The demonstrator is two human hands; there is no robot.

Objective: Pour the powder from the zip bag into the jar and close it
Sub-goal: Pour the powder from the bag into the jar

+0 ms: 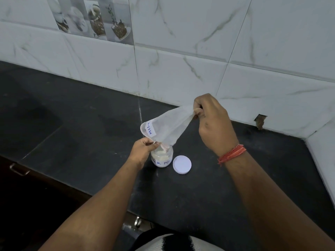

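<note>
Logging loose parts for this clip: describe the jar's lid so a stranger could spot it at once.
On the black counter below the marble-tiled wall, find the small jar under the tilted zip bag. The lid lies flat on the counter just right of the jar: a plain white disc, unmarked, while jar and bag carry blue writing.

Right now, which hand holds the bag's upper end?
The right hand, with the red thread at its wrist, pinches the bag at its raised end; the left hand grips its mouth over the jar.

Dim, soft light; wide-angle bending at edges
</note>
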